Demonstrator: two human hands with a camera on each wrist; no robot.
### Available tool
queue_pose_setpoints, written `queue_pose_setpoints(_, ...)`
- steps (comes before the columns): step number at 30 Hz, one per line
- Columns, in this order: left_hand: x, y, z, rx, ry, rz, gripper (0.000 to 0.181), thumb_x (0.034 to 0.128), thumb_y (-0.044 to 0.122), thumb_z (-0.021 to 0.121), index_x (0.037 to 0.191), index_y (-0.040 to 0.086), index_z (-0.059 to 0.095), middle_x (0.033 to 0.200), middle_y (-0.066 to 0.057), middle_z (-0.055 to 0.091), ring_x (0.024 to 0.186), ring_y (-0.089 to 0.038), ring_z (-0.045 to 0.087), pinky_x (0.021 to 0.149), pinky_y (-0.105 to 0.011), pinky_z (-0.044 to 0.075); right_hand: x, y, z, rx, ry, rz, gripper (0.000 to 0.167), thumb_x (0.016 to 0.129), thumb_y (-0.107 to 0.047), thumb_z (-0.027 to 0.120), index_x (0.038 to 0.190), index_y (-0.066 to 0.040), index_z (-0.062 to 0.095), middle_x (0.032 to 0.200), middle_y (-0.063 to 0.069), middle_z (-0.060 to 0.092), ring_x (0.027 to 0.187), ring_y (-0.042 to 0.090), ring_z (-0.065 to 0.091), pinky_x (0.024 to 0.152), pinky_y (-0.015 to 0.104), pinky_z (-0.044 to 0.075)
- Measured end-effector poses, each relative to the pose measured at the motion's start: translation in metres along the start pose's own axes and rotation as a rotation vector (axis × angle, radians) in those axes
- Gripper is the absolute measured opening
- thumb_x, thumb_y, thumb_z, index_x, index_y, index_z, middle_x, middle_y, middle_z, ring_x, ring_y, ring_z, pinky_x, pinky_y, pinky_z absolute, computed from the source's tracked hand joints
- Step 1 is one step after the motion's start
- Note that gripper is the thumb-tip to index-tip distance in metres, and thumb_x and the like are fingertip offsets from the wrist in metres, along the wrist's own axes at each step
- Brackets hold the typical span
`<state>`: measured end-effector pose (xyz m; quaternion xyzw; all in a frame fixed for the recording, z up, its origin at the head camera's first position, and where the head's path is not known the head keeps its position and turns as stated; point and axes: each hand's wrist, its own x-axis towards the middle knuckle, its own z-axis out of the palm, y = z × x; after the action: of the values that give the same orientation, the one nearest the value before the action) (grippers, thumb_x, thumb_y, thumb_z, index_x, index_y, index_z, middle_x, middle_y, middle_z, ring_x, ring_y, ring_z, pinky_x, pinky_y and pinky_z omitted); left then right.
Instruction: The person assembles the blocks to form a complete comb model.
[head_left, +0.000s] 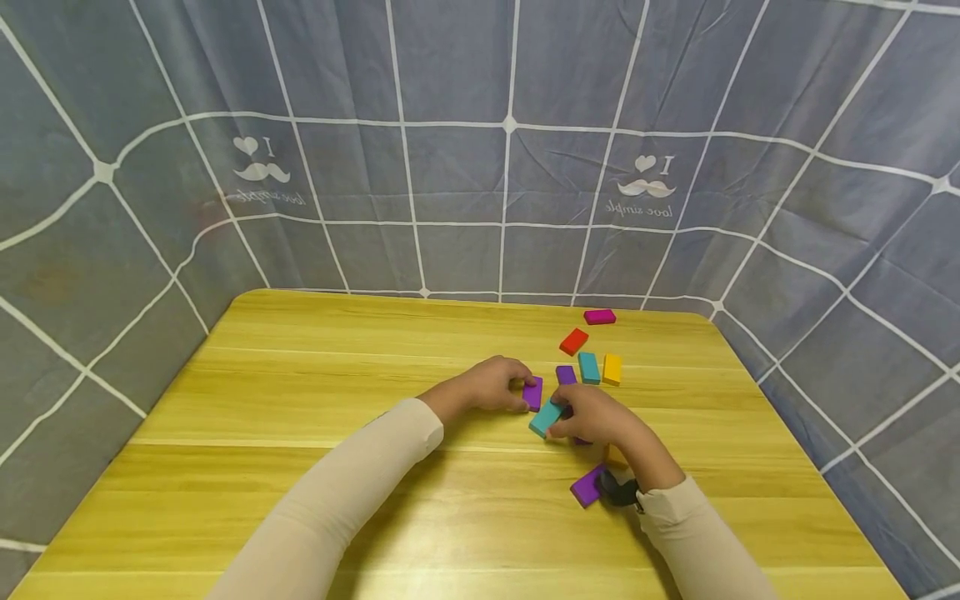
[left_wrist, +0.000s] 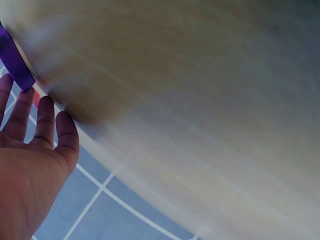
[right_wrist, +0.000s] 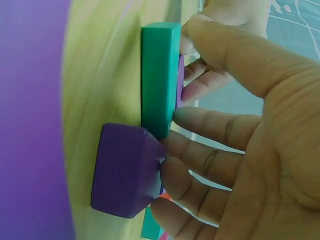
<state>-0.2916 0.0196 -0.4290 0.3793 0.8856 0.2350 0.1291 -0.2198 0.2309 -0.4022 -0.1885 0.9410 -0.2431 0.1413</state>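
Observation:
My left hand (head_left: 493,385) grips a flat purple block (head_left: 533,394) by its edges, between thumb and fingers. The same block, cut off by the frame edge, shows in the left wrist view (left_wrist: 17,61). Just to the right, my right hand (head_left: 597,415) pinches a teal block (head_left: 545,419) that lies slantwise by the tabletop. Close below that hand's other fingers sits a dark purple block (right_wrist: 122,171), mostly covered in the head view. Another purple block (head_left: 566,375) lies just beyond the right hand.
Farther back lie a second teal block (head_left: 589,368), a yellow block (head_left: 612,369), a red block (head_left: 573,342) and a magenta block (head_left: 600,317). Under the right wrist are an orange-yellow block (head_left: 617,456) and a purple block (head_left: 587,487). A grey curtain (head_left: 457,175) surrounds the wooden table (head_left: 315,367).

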Motion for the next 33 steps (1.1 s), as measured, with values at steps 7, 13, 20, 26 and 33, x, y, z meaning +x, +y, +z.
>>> queue_pose_setpoints(7,0.0,-0.002,0.001,0.014,0.006,0.009,0.045,0.0881,0.026,0.077,0.128,0.009,0.067,0.133,-0.005,0.062,0.124,-0.021,0.055,0.107,-0.033,0.041,-0.001,-0.004,0.005,-0.019,0.037,0.001,0.041,0.081,-0.025,0.083,0.108,-0.002,0.064,0.094,0.004,0.063,0.082,0.019,0.054,0.078,0.038,0.049)
queue_pose_setpoints(13,-0.001,-0.002,0.001,0.012,0.01,0.021,0.045,0.0879,0.025,0.077,0.128,0.009,0.067,0.132,-0.005,0.063,0.124,-0.021,0.055,0.106,-0.032,0.041,0.0,-0.008,0.008,-0.038,0.063,0.039,0.038,0.079,-0.024,0.085,0.103,-0.005,0.062,0.085,0.001,0.059,0.075,0.018,0.051,0.069,0.033,0.045)
queue_pose_setpoints(20,-0.001,-0.003,0.002,0.014,0.015,0.031,0.044,0.0876,0.025,0.077,0.128,0.009,0.068,0.131,-0.005,0.064,0.122,-0.02,0.056,0.104,-0.031,0.042,0.001,-0.009,0.011,-0.068,0.085,0.029,0.037,0.077,-0.024,0.087,0.095,-0.008,0.059,0.078,-0.001,0.054,0.071,0.017,0.049,0.065,0.032,0.043)
queue_pose_setpoints(26,-0.002,-0.002,0.002,0.011,0.014,0.015,0.044,0.0879,0.026,0.077,0.128,0.01,0.067,0.132,-0.004,0.063,0.123,-0.02,0.056,0.105,-0.031,0.042,0.001,-0.004,0.011,-0.071,0.086,-0.015,0.039,0.078,-0.019,0.085,0.106,-0.003,0.063,0.088,0.002,0.059,0.077,0.018,0.051,0.072,0.035,0.046)
queue_pose_setpoints(33,-0.003,-0.002,0.002,-0.008,0.015,-0.007,0.045,0.0874,0.026,0.078,0.129,0.011,0.067,0.132,-0.004,0.063,0.122,-0.02,0.056,0.106,-0.031,0.041,0.003,0.002,0.01,-0.07,0.059,0.014,0.06,0.078,-0.019,0.084,0.127,0.006,0.059,0.108,0.009,0.064,0.094,0.023,0.056,0.09,0.045,0.049)
